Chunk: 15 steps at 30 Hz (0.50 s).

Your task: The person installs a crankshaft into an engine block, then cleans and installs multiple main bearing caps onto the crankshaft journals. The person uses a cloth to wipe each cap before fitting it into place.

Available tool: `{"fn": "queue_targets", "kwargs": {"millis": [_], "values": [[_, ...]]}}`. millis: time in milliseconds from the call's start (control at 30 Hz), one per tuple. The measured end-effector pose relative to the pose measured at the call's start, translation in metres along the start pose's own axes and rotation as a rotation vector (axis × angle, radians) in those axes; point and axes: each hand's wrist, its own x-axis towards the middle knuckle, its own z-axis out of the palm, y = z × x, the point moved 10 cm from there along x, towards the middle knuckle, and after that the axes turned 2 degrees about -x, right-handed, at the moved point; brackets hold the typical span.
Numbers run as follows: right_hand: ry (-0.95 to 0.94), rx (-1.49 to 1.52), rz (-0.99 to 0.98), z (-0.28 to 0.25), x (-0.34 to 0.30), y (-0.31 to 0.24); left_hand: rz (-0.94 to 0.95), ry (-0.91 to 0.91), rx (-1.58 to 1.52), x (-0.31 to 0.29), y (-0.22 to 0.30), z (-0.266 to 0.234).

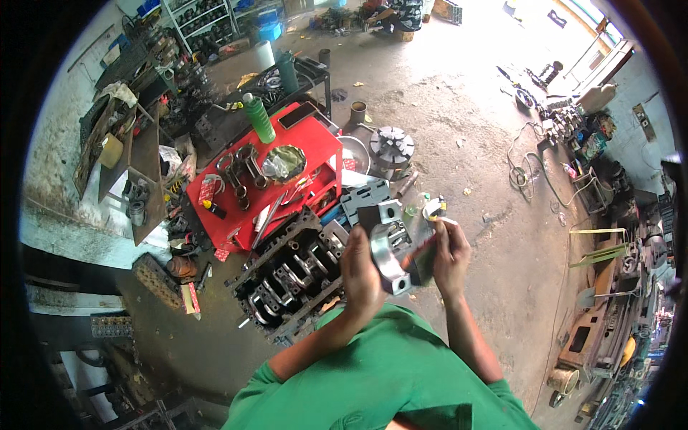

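My left hand (362, 278) is closed against the side of a bearing cap (391, 287), a heavy grey metal block with bolt holes. A shiny curved bearing shell (385, 252) sits in its half-round hollow. Just right of it, the fingers of my right hand (451, 256) are pinched together. A reddish streak and a dark flat patch show between the hands, too blurred to name, and I cannot make out what the right fingers hold. Beyond those fingertips is a small white round thing (431, 208). Left of my hands stands an engine block (290, 276) with the crankshaft exposed.
A red tool cart (315, 147) carries a green bottle (259, 118), connecting rods (242, 172), a plastic bag (284, 163) and a phone (297, 115). Behind it stands a round slotted metal part (392, 147). Engine parts line both walls; a hose (527, 175) lies on the floor.
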Motion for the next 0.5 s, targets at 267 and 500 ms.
{"fn": "queue_targets", "kwargs": {"millis": [267, 500], "values": [[-0.304, -0.025, -0.497, -0.034, -0.061, -0.121, -0.295, -0.040, -0.045, -0.010, 0.009, -0.001], [-0.369, -0.134, -0.670, -0.022, -0.091, -0.155, -0.264, -0.049, 0.089, -0.029, 0.020, 0.018]]}}
